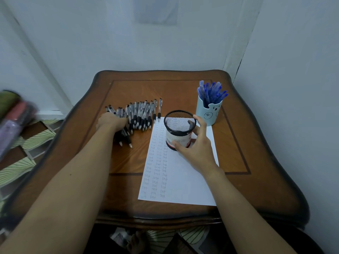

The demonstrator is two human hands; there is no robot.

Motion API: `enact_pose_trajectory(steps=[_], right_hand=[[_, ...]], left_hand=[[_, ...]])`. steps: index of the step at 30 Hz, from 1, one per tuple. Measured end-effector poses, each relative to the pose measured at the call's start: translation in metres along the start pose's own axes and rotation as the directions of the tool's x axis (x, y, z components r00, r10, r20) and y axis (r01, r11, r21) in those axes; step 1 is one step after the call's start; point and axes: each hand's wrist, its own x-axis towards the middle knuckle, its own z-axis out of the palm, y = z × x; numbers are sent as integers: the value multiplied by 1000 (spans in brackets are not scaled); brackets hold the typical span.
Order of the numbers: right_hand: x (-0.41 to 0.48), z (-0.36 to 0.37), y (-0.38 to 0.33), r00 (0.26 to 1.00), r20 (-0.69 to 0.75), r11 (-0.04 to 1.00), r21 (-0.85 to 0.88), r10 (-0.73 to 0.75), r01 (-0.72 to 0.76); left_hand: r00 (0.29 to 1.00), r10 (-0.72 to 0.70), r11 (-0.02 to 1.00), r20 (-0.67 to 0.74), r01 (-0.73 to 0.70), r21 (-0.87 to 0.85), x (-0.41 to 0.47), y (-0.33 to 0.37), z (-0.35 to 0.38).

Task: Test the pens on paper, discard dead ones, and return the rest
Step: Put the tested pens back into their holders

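Note:
A row of several black-grip pens (142, 114) lies on the wooden table (256, 162), left of a white sheet of paper (183, 180) covered with columns of the written word "test". My left hand (111, 121) lies on the left end of the pens, its fingers curled round a bunch of them. A black mesh pen cup (178, 128) stands empty on the top of the paper. My right hand (197, 147) grips the cup from the right, thumb at its base and fingers round its far side.
A light blue bear-face cup (209, 112) full of blue pens stands at the back right of the table. White walls close in behind and to the right. Blurred objects sit at the far left, over a patterned floor.

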Motion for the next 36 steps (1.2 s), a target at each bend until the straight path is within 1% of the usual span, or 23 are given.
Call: enact_pose_trajectory(steps=[3,11,14,16,18,20,23,25,26,31,33,36], right_hand=[[0,-2,-1,1000,15,1000,27,-1,1],[0,-6,1,997,79,1000,27,3,-5],[1,-9,1,994,104,999,40,17,-21],[2,-11,2,992,123,999,42,17,-23],[3,-12,3,991,134,999,45,18,-24],[3,-12,5,991,136,999,44,22,-29],[3,-11,6,991,133,998,45,31,-38],[3,-11,7,991,128,999,36,32,-37],[3,-10,7,992,125,999,31,31,-35],[3,-9,7,993,116,999,21,31,-33],[3,-9,7,993,115,999,21,27,-30],[3,-9,7,994,109,999,24,25,-28]], left_hand=[[1000,14,1000,11,-14,1,-7,1,-3],[997,-13,994,-73,5,-108,-18,-8,-6],[997,-11,977,-79,-6,-211,-27,-10,-5],[998,-38,930,-56,15,-367,-31,-12,-3],[998,-67,814,12,62,-577,-37,-12,-3],[996,-47,675,76,88,-733,-42,-9,-3],[981,49,481,187,141,-865,-56,0,0],[960,120,301,252,207,-931,-66,9,1],[953,147,221,267,231,-948,-71,14,1],[921,237,-88,309,337,-937,-86,38,6],[917,243,-161,317,360,-919,-90,51,7],[923,223,-186,314,356,-916,-98,72,9]])
